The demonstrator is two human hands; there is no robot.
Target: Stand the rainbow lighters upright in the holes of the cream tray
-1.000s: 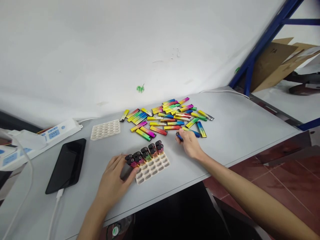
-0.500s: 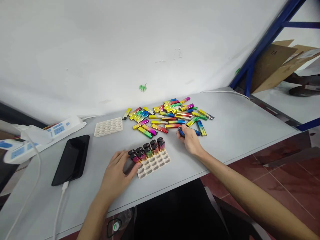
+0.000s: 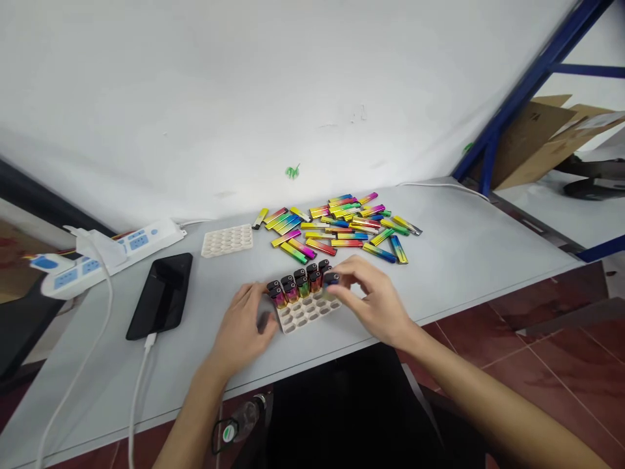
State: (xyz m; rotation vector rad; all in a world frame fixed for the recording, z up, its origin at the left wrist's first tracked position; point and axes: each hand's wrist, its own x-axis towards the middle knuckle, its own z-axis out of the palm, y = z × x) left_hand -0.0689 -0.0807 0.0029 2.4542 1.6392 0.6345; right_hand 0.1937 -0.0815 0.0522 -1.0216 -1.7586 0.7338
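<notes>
My right hand [image 3: 374, 299] pinches a lighter [image 3: 331, 279] with a black top and blue body, upright over the right end of a pale holed tray [image 3: 305, 315]. Its lower end is blurred, so I cannot tell whether it sits in a hole. Two rows of upright metallic lighters [image 3: 303, 284] fill the tray's far side, black tops up; the near holes show bare. My left hand [image 3: 247, 326] rests on the table at the tray's left end, fingers apart and curved, the index fingertip by the leftmost lighters. Behind lies a loose pile of rainbow-coloured lighters [image 3: 336, 225].
A second holed tray [image 3: 227, 241] lies left of the pile. Further left are a black phone [image 3: 161, 296] with a white cable [image 3: 138, 397] and a white power strip [image 3: 141, 242]. A wall stands behind; cardboard boxes [image 3: 527, 140] are beyond a blue frame [image 3: 488, 156] at right.
My right hand has carried the blue lighter from the pile's front edge leftward and nearer to the tray, turning it upright. My left thumb has drawn back from the tray. The view has shifted slightly.
</notes>
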